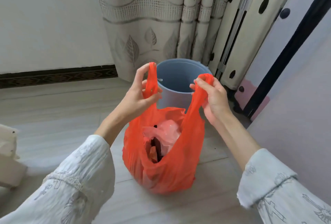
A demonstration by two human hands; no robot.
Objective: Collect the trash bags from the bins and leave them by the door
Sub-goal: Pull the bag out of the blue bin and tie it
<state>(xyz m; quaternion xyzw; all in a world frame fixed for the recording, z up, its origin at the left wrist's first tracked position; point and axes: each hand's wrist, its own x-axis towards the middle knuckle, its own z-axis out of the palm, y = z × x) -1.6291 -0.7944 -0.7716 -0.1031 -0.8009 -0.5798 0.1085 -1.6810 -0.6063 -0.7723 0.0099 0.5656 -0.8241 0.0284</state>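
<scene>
- An orange-red plastic bag (166, 161) stands on the pale wood-look floor (75, 105), just in front of a grey-blue bin (180, 80) and out of it.
- The left hand (141, 91) holds the bag's left handle loop, fingers and thumb curled round the twisted plastic, with the top of the loop poking up above the fingertips.
- The right hand (213, 98) pinches the right handle loop, bunched between thumb and fingers, the palm turned partly up.
- The two handles are drawn up and apart, so the mouth of the bag gapes between them.
- Inside the bag lie crumpled pale pink plastic (166, 132) and some darker scraps that I cannot make out.
- No brand, label or print can be read on the bag or on the bin.
- The bin stands upright in the corner, and what shows of its inside holds no liner.
- Behind the bin hangs a grey curtain (143, 17) with a leaf pattern; to its right, a cream panel with black dots (238, 32) leans upright.
- Both white sleeves (75, 179) carry faint grey printed figures, too blurred to read as writing.
- A white wall (50, 17) with a dark patterned skirting board runs along the left.
</scene>
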